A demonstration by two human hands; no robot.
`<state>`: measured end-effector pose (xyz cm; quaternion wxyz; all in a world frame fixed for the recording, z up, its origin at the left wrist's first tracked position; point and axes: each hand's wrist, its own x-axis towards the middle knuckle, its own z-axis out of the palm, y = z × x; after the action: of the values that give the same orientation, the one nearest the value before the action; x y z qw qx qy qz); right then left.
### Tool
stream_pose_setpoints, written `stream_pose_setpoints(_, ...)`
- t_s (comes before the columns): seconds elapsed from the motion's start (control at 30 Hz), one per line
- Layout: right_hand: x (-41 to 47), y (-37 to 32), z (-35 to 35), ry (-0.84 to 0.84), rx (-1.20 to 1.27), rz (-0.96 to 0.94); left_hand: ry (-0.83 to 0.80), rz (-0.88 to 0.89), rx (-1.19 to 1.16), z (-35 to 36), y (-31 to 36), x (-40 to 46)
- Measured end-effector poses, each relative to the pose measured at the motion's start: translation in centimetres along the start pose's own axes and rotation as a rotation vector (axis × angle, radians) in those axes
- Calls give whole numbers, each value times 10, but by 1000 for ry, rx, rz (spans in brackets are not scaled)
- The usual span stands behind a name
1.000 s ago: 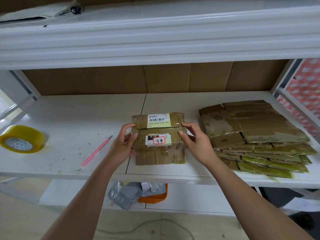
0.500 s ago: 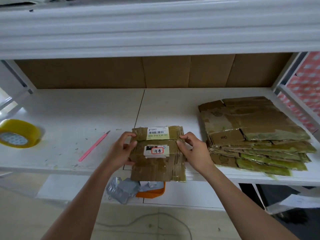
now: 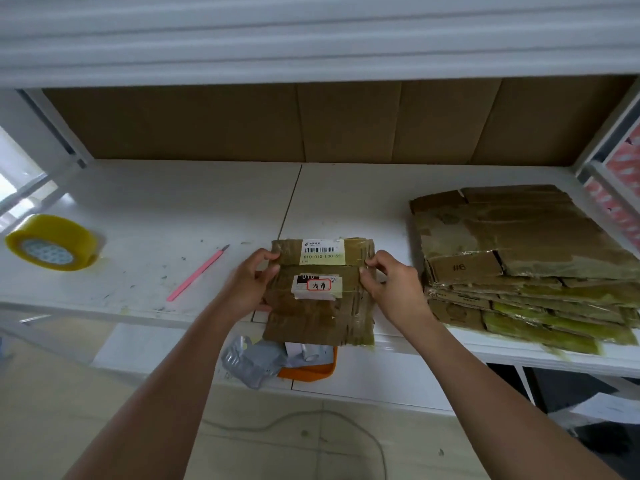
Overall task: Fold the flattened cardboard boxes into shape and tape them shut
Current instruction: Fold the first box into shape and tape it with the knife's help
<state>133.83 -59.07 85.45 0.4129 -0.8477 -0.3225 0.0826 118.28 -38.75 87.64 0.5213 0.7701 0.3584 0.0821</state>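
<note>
1. Right under our head cam is the white shelf board (image 3: 173,202), with a brown cardboard sheet (image 3: 346,123) standing along its back.
2. Over on the right end of that board sits the stack of flattened brown cardboard boxes (image 3: 526,258), yellowed tape all over them, one marked "#6".
3. Front and centre, we've got one flattened brown cardboard box with white shipping labels (image 3: 320,299) held up at the shelf's front edge, its lower part hanging past the edge.
4. Our left hand (image 3: 249,285) grips its left side, fingers curled around the edge and thumb on the front.
5. Our right hand (image 3: 391,282) pinches the right side the same way, fingertips clamped on the cardboard.
6. Far left there's the yellow roll of packing tape (image 3: 52,242), lying flat, well apart from the box.
7. Between the roll and our left hand lies the thin pink utility knife (image 3: 197,274), angled on the board.
</note>
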Motion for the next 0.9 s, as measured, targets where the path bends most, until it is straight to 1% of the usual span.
stream_pose_setpoints(0.13,-3,-13,-9,-45,-378,-28,-26,-37,134,2,15,-7)
stream_pose_setpoints(0.2,-4,-22,-12,-50,-415,-18,-40,-40,166,-1,21,-14)
stream_pose_setpoints(0.27,-4,-31,-16,-44,-399,-5,-23,-23,136,-5,26,-19)
stream_pose_setpoints(0.37,-4,-42,-22,37,-520,-55,10,34,149,-17,30,-20)
stream_pose_setpoints(0.47,-3,-56,-26,122,-623,-63,25,82,116,-33,29,-12)
stream_pose_setpoints(0.53,0,-70,-25,144,-595,-90,78,108,72,-48,23,-6)
stream_pose_setpoints(0.67,8,-112,-2,139,-473,-183,264,143,-23,-89,-2,6)
stream_pose_setpoints(0.8,19,-162,57,115,-372,-253,468,174,18,-152,-40,16)
stream_pose_setpoints(0.9,30,-200,114,82,-283,-262,571,228,90,-211,-72,22)
